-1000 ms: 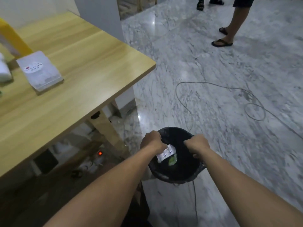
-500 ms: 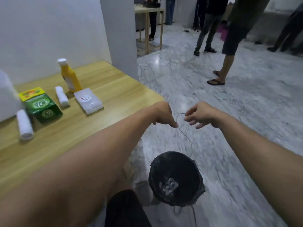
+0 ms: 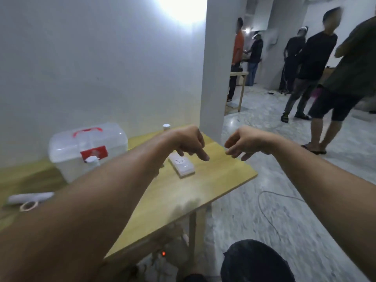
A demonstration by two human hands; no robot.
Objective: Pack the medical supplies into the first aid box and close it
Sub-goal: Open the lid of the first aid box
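Note:
A clear plastic first aid box [image 3: 85, 151] with a red handle and red latch stands shut on the wooden table [image 3: 183, 198], at its back left. A flat white packet [image 3: 181, 165] lies near the table's right side. A white roll [image 3: 30, 197] and a ring of tape [image 3: 29, 205] lie at the left edge. A white bottle cap [image 3: 166, 126] shows behind my left arm. My left hand [image 3: 189, 142] hovers above the flat packet, fingers loose and pointing down, holding nothing. My right hand [image 3: 242, 143] hangs past the table's right edge, fingers apart and empty.
A black-lined waste bin [image 3: 254, 261] stands on the marble floor below the table's right corner. A thin cable [image 3: 266, 212] loops across the floor. Several people [image 3: 317, 64] stand at the right and back. A white pillar [image 3: 215, 68] rises behind the table.
My view has swung up from the waste bin to the table. Both hands have risen from the bin to table height, empty, and the first aid box has come into view.

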